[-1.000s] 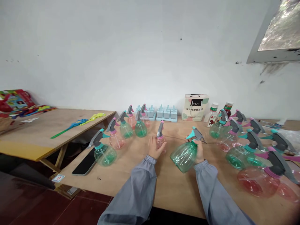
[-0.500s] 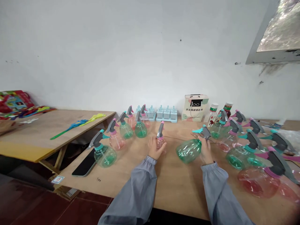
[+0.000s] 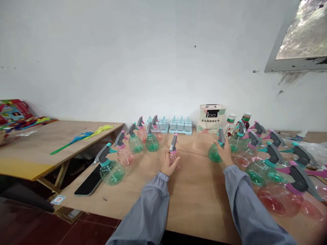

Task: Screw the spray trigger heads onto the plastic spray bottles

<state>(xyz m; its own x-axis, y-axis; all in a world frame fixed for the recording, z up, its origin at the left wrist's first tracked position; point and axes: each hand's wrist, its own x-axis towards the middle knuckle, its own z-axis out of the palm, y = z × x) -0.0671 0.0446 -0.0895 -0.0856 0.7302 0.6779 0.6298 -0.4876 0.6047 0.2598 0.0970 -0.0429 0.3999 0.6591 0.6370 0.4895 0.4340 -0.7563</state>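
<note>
At the middle of the table, my left hand (image 3: 169, 164) is wrapped round the left side of a pink spray bottle (image 3: 174, 156) that stands upright with a grey trigger head. To the right, my right hand (image 3: 224, 153) grips a green spray bottle (image 3: 214, 154) near its neck. That bottle is upright, and my fingers partly cover its right side. Just beyond my right hand stands another green spray bottle (image 3: 233, 144), with a pink spray bottle (image 3: 246, 154) beside it.
Several more pink and green spray bottles (image 3: 281, 199) crowd the right side. Others (image 3: 112, 173) stand at the left near a phone (image 3: 88, 182). Light-blue popsicle moulds (image 3: 180, 127), a paper bag (image 3: 211, 119) and two labelled bottles (image 3: 230, 126) line the wall. A second table (image 3: 76, 129) is at left.
The green spray bottle in my right hand has gone from tilted to upright and moved right and away from me. My left hand stays on the pink one. The view has shifted slightly.
</note>
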